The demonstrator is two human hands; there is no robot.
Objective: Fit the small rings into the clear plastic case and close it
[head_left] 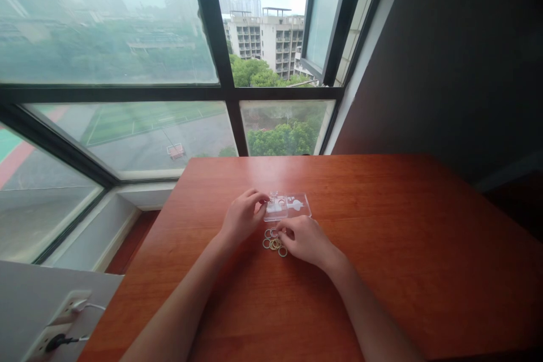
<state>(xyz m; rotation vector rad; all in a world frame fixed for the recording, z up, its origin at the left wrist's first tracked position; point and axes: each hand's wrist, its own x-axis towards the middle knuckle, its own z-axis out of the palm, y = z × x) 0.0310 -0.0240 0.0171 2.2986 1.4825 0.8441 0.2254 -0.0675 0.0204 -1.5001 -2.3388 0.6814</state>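
Left hand point(244, 218) — fingers curled, pinching the clear tray point(293, 207) at its 9 o'clock edge to steady it. Right hand point(306, 240) half-closed over loose rings point(274, 244) at 6 o'clock; grasp cannot be told.

The tabletop point(382, 249) looks like reddish-brown wood or wood veneer, smooth with a soft sheen. The little tray point(288, 206) is clear, glossy plastic. The small rings point(274, 243) look thin and matt, rubber or plastic, hard to tell. Window frame point(212, 93) is dark, matt, metal-looking.
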